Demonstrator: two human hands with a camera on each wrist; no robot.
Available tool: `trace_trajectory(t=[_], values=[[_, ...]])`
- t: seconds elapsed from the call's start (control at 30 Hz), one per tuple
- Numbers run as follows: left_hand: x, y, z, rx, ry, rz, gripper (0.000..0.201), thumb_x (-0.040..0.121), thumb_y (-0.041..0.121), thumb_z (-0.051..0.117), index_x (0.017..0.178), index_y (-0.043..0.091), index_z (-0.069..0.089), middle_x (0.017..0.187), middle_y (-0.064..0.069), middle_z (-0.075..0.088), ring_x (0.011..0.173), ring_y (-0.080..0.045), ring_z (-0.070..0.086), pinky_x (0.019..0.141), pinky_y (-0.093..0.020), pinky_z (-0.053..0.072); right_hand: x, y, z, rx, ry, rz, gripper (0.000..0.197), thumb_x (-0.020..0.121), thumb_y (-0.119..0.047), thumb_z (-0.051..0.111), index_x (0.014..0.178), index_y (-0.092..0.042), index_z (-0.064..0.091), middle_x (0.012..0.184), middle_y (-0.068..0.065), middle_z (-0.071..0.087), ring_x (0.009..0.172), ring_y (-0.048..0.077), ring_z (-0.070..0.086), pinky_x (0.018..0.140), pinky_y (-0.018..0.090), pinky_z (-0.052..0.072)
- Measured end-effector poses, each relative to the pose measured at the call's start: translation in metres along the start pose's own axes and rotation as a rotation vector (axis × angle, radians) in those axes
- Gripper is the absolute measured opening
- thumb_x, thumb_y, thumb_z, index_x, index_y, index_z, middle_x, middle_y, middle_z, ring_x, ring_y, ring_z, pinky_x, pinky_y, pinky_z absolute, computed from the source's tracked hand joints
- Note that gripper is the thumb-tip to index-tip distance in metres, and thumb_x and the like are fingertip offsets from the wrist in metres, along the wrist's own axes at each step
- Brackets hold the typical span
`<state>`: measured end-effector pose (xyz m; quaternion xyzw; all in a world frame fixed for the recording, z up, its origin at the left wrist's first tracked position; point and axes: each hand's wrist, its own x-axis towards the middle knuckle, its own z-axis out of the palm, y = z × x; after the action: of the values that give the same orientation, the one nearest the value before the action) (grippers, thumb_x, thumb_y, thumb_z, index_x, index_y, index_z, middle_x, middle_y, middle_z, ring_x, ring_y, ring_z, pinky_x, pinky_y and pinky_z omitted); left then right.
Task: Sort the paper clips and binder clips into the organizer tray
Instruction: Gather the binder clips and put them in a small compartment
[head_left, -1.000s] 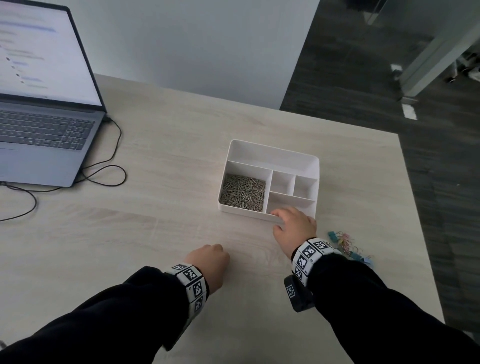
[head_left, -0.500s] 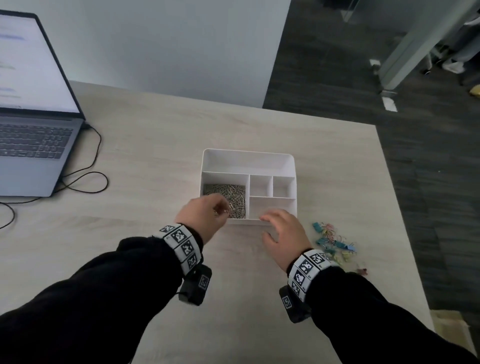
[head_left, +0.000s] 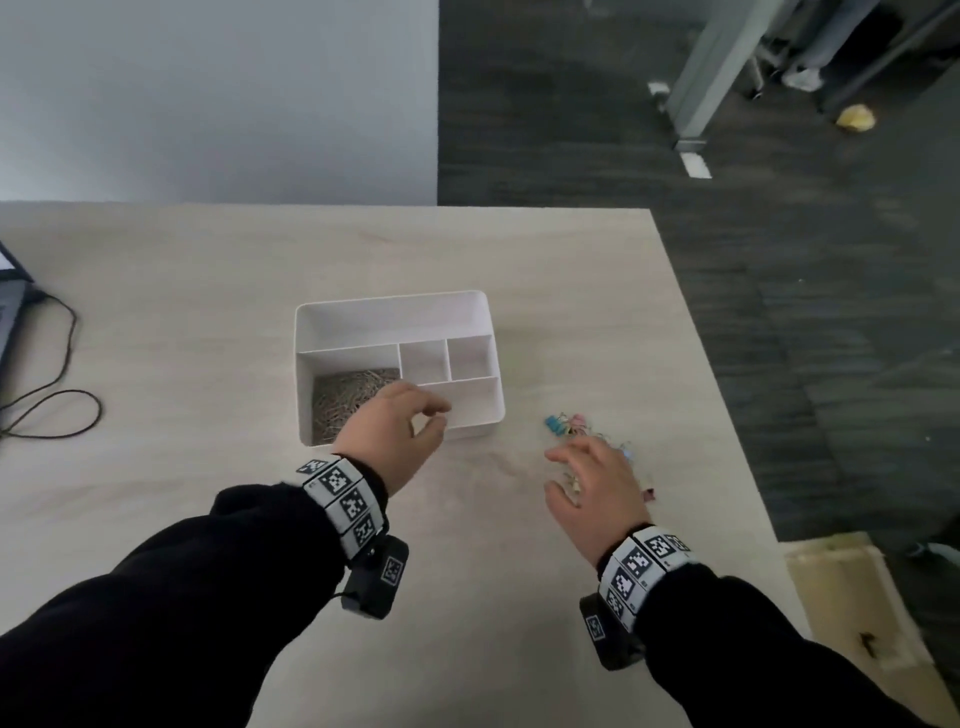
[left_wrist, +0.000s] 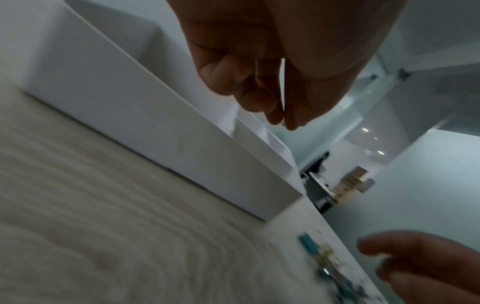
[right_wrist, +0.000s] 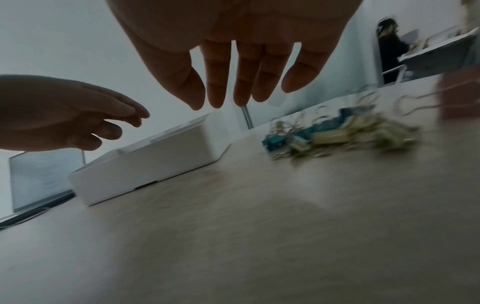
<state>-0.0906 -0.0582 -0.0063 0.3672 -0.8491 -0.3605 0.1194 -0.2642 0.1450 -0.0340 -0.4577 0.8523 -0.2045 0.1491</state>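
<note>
The white organizer tray (head_left: 395, 302) stands mid-table; silver paper clips (head_left: 340, 405) fill its front-left compartment, and the other compartments look bare. My left hand (head_left: 439, 418) hovers over the tray's front edge with thumb and fingertips pinched together. In the left wrist view (left_wrist: 283, 121) nothing clear shows between them. Coloured binder clips (head_left: 563, 423) lie in a loose pile right of the tray. My right hand (head_left: 587, 457) hangs just above that pile with straight, spread fingers (right_wrist: 218, 96), holding nothing. The pile is blurred in the right wrist view (right_wrist: 337, 133).
A laptop (head_left: 8, 291) and its black cable (head_left: 52, 395) sit at the far left. The table's right edge (head_left: 727, 415) runs close past the binder clips. A cardboard box (head_left: 841, 597) stands on the floor beyond it.
My left hand has gone from the table up over the paper-clip compartment and then right along the tray's front. My right hand left the tray's front edge and moved right over the binder clips.
</note>
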Motion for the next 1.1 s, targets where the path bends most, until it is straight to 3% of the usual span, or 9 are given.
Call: trace_trajectory(t=[0.13, 0.2, 0.3, 0.43, 0.57, 0.67, 0.77, 0.93, 1.1], values=[[-0.005, 0.041, 0.035, 0.028, -0.229, 0.100, 0.028, 0.083, 0.035, 0.065, 0.111, 0.038, 0.063, 0.106, 0.021, 0.054, 0.063, -0.002, 0.058, 0.069, -0.023, 0.049, -0.012, 0.034, -0.025, 0.046, 0.042, 0.191, 0.035, 0.085, -0.041, 0.063, 0.118, -0.027, 0.061, 0.113, -0.012, 0.044, 0.106, 0.012, 0.051, 0.092, 0.025, 0.040], [-0.004, 0.057, 0.051, 0.110, -0.347, 0.121, 0.044, 0.080, 0.046, 0.064, 0.122, 0.044, 0.052, 0.122, 0.021, 0.048, 0.070, -0.001, 0.061, 0.073, -0.026, 0.053, -0.017, 0.048, -0.038, 0.115, 0.052, 0.319, 0.044, 0.084, -0.051, 0.065, 0.121, -0.030, 0.057, 0.114, -0.014, 0.039, 0.100, 0.010, 0.054, 0.088, 0.025, 0.043], [0.005, 0.075, 0.077, 0.264, -0.473, 0.099, 0.079, 0.071, 0.060, 0.066, 0.138, 0.047, 0.027, 0.143, 0.015, 0.031, 0.093, -0.013, 0.064, 0.083, -0.036, 0.055, -0.019, 0.064, -0.048, 0.159, -0.098, 0.481, 0.077, 0.070, -0.067, 0.070, 0.134, -0.034, 0.043, 0.127, -0.009, 0.032, 0.091, 0.009, 0.050, 0.089, 0.028, 0.045], [0.028, 0.090, 0.108, 0.449, -0.514, 0.026, 0.114, 0.058, 0.066, 0.074, 0.146, 0.041, 0.006, 0.154, 0.001, 0.015, 0.123, -0.031, 0.050, 0.094, -0.043, 0.051, -0.012, 0.078, -0.044, 0.090, -0.302, 0.495, 0.113, 0.055, -0.073, 0.075, 0.146, -0.042, 0.016, 0.139, -0.008, 0.020, 0.098, 0.011, 0.054, 0.095, 0.035, 0.050], [0.049, 0.097, 0.126, 0.591, -0.573, 0.010, 0.123, 0.051, 0.068, 0.077, 0.145, 0.041, 0.002, 0.150, -0.005, 0.018, 0.128, -0.037, 0.041, 0.097, -0.050, 0.047, 0.004, 0.081, -0.039, 0.052, -0.377, 0.428, 0.117, 0.059, -0.063, 0.079, 0.147, -0.043, 0.006, 0.143, -0.003, 0.016, 0.116, 0.022, 0.056, 0.097, 0.038, 0.050], [0.054, 0.101, 0.136, 0.630, -0.623, 0.049, 0.118, 0.053, 0.070, 0.075, 0.146, 0.039, 0.010, 0.141, -0.005, 0.027, 0.122, -0.033, 0.045, 0.094, -0.046, 0.048, 0.016, 0.079, -0.035, 0.031, -0.387, 0.394, 0.105, 0.065, -0.054, 0.077, 0.147, -0.042, 0.012, 0.137, 0.001, 0.021, 0.112, 0.026, 0.058, 0.100, 0.038, 0.048], [0.052, 0.101, 0.145, 0.547, -0.624, 0.057, 0.100, 0.062, 0.062, 0.074, 0.144, 0.037, 0.023, 0.131, -0.006, 0.034, 0.112, -0.032, 0.055, 0.096, -0.040, 0.049, 0.021, 0.077, -0.030, 0.024, -0.387, 0.365, 0.082, 0.074, -0.047, 0.069, 0.143, -0.041, 0.025, 0.131, 0.002, 0.026, 0.104, 0.027, 0.060, 0.098, 0.037, 0.049], [0.048, 0.095, 0.148, 0.410, -0.610, 0.058, 0.062, 0.073, 0.038, 0.072, 0.129, 0.030, 0.047, 0.121, -0.005, 0.044, 0.100, -0.029, 0.061, 0.088, -0.035, 0.052, 0.017, 0.075, -0.021, 0.044, -0.371, 0.305, 0.046, 0.080, -0.040, 0.066, 0.122, -0.031, 0.050, 0.116, 0.002, 0.039, 0.089, 0.031, 0.061, 0.083, 0.040, 0.054], [0.040, 0.081, 0.144, 0.295, -0.552, 0.064, 0.041, 0.078, 0.034, 0.065, 0.118, 0.029, 0.057, 0.112, -0.003, 0.054, 0.099, -0.024, 0.059, 0.089, -0.033, 0.050, 0.011, 0.075, -0.019, 0.076, -0.343, 0.254, 0.022, 0.082, -0.022, 0.061, 0.104, -0.024, 0.057, 0.105, 0.003, 0.051, 0.086, 0.028, 0.058, 0.079, 0.038, 0.052]])
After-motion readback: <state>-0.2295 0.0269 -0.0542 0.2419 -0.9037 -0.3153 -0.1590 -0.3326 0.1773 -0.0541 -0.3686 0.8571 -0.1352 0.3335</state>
